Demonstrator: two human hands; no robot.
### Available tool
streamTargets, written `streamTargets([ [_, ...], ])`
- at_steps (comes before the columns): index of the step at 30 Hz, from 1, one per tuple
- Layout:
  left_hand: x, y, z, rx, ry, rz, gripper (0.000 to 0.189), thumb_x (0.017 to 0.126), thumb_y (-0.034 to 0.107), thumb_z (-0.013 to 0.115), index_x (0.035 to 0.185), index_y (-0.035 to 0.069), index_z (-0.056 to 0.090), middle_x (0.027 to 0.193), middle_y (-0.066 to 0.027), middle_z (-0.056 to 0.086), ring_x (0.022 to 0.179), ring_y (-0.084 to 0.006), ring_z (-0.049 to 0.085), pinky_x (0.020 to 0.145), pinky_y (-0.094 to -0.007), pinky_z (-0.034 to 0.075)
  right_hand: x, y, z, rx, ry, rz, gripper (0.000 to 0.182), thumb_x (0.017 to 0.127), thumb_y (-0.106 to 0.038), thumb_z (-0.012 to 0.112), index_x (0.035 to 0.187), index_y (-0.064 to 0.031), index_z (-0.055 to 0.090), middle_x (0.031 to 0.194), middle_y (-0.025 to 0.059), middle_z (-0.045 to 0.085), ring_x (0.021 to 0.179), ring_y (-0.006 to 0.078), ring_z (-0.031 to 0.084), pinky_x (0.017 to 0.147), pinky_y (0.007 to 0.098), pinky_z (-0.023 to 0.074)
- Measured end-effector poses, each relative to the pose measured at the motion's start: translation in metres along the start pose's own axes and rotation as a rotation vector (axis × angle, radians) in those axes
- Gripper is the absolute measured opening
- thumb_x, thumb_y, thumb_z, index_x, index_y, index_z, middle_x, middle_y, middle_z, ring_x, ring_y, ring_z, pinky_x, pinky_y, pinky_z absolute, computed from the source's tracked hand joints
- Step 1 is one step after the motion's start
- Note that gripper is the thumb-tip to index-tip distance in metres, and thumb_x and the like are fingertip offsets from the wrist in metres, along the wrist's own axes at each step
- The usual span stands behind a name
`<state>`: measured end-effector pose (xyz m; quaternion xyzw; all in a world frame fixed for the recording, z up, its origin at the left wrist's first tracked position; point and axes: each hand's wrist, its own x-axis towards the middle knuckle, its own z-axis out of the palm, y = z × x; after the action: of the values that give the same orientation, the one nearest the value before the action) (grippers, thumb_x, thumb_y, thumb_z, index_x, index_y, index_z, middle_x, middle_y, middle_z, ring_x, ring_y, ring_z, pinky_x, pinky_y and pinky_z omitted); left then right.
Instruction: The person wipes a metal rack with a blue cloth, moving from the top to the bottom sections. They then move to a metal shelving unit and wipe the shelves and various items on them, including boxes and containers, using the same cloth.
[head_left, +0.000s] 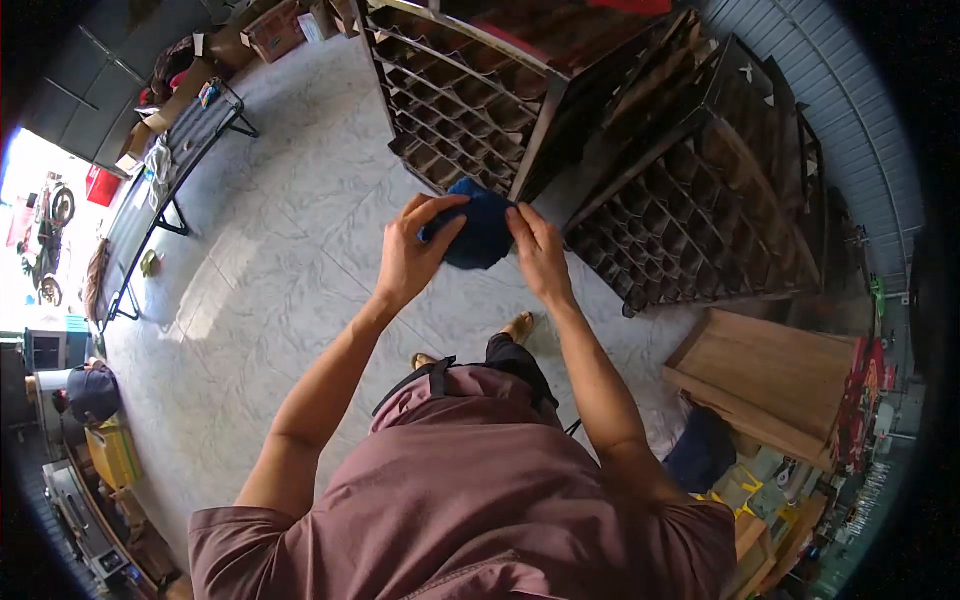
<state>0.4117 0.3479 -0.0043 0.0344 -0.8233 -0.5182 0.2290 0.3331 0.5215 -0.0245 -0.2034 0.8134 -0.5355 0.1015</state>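
Observation:
A dark blue piece of cloth (480, 231) is held up between my two hands, above the tiled floor. My left hand (417, 244) pinches its left edge with thumb and fingers. At the cloth's right edge my right hand (538, 251) has its thumb and fingertips closed on it. The cloth looks bunched or folded; its exact kind I cannot tell. Just beyond it stands a dark rack with rows of scalloped compartments (465, 105).
A second dark rack (675, 217) stands at the right, near a wooden tray (772, 367). A long low folding bench (180, 161) runs along the left, with cardboard boxes behind. A yellow crate (112, 454) and a person in dark clothing (94, 390) are at the lower left.

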Motion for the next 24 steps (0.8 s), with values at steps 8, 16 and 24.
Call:
streamTargets([
  [8,-0.025,-0.008,-0.034,-0.260,0.030,-0.172,0.024,0.087,0.011,0.068,0.109,0.003,0.067,0.092,-0.0032,0.062,0.086,-0.0136,0.058,0.079,-0.0271,0.046,-0.014,-0.030,0.035,0.154,0.092,-0.209,0.026,0.101,-0.025,0.046,0.110,-0.0032,0.058,0.083,0.0077,0.059,0.072,0.0173,0.052,0.066,0.0317,0.0424],
  [16,-0.024,-0.010,-0.056,-1.007,0.172,-0.505,0.017,0.090,0.009,0.065,0.105,0.001,0.065,0.090,-0.0043,0.067,0.073,-0.0087,0.064,0.064,-0.0210,0.053,-0.030,-0.040,0.041,-0.089,0.022,-0.399,0.040,0.088,-0.036,0.067,0.112,-0.0066,0.054,0.114,0.0118,0.044,0.101,0.0245,0.048,0.083,0.0383,0.0441],
  [24,-0.018,0.007,-0.052,-1.022,0.052,-0.380,0.034,0.089,0.007,0.066,0.122,0.002,0.057,0.099,-0.0049,0.065,0.088,-0.0091,0.061,0.075,-0.0234,0.051,-0.035,-0.045,0.045,-0.346,0.121,-0.645,0.038,0.085,-0.028,0.071,0.109,-0.0035,0.057,0.114,0.0114,0.053,0.103,0.0273,0.053,0.085,0.0374,0.0459],
])
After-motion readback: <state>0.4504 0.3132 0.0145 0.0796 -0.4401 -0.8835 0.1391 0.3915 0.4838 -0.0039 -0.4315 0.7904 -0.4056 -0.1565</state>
